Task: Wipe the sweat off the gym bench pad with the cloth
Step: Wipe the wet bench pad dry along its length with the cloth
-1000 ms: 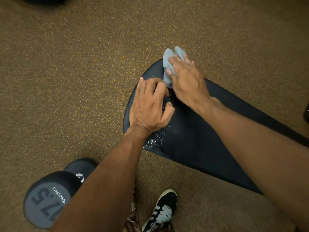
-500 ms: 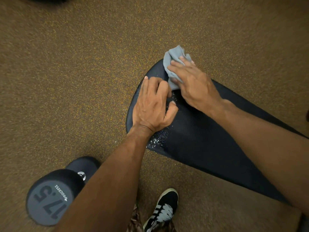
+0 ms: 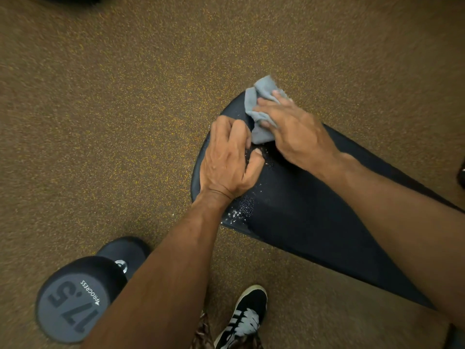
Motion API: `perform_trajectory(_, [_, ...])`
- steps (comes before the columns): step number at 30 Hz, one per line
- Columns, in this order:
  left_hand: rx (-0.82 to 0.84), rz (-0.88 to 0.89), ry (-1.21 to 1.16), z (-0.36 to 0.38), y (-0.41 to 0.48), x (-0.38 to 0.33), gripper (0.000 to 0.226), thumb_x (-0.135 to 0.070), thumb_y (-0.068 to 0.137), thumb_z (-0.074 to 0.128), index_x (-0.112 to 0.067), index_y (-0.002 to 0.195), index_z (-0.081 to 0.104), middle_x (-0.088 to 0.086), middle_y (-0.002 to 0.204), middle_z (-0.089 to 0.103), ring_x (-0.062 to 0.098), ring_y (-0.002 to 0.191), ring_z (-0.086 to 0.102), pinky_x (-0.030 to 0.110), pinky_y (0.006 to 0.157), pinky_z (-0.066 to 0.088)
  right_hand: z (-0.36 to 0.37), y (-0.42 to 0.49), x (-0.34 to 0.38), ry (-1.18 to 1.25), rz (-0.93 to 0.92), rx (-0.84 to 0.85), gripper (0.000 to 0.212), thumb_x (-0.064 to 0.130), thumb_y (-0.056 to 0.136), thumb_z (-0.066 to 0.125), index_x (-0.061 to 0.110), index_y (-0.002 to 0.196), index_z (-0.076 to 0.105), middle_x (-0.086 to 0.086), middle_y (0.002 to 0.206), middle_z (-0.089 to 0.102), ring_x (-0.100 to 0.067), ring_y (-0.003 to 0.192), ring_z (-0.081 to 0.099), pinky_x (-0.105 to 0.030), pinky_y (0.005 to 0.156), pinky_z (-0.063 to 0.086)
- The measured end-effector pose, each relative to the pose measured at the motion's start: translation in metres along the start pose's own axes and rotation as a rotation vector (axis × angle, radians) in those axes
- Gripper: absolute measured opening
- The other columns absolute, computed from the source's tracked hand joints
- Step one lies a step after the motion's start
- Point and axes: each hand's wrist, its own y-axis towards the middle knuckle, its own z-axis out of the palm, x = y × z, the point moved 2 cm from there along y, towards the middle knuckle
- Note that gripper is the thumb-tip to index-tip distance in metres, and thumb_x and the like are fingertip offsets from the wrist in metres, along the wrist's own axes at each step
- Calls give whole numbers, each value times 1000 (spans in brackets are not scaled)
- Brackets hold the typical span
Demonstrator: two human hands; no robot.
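Note:
The black gym bench pad [image 3: 297, 217] runs from the centre to the lower right, with white sweat droplets [image 3: 236, 212] near its left edge. A bunched grey cloth [image 3: 259, 109] lies on the pad's far end. My right hand [image 3: 297, 132] holds the cloth and presses it onto the pad, fingers lying over it. My left hand [image 3: 226, 159] rests on the pad's left end beside the cloth, fingers bent, thumb on the surface. Its fingertips almost touch the cloth.
A black dumbbell [image 3: 75, 298] marked 7.5 lies on the speckled brown rubber floor [image 3: 113, 122] at the lower left, under my left forearm. My black-and-white shoe [image 3: 244, 321] stands below the pad. A dark object [image 3: 461, 175] shows at the right edge.
My right hand has slid the cloth a little along the pad's far end, closer to my left hand. My left hand's fingers have bent more; it stays in place.

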Motion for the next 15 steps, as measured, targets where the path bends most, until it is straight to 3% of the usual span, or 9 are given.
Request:
perform_trajectory(3, [-1,-5,-36,0,0,1,21,-24,81,52,-4,83,47,11,90,42,30,85,44,41,75,42,-3,18,2,-5,136,-23,28,25,102,40,17,120,60,-7,135,56,-32,130,46,-43,100,41])
perform_trajectory(5, [-13,-8,-59,1,-1,3,20,-24,82,50,-4,83,46,10,90,40,27,85,42,38,77,41,6,32,18,-20,143,-54,28,30,101,37,18,116,58,-7,131,56,-31,127,47,-41,92,43])
perform_trajectory(8, [-57,-89,-124,1,-1,9,19,-24,84,46,-5,83,45,14,88,42,15,85,32,21,80,35,23,19,27,48,92,11,36,24,101,46,19,135,53,-6,150,44,-21,146,25,-39,109,32])
perform_trajectory(12, [-101,-116,-156,-2,0,9,18,-21,83,45,-3,84,46,13,89,42,7,83,28,8,83,30,6,-21,4,-26,-121,13,43,7,96,42,9,136,55,-7,142,54,-23,142,36,-40,115,33])
perform_trajectory(15, [-92,-119,-159,-2,0,9,20,-21,82,46,-2,85,47,12,90,42,7,83,28,7,83,31,-3,-13,-6,-65,-14,14,41,11,97,40,11,135,56,-7,144,53,-26,142,36,-41,112,36])
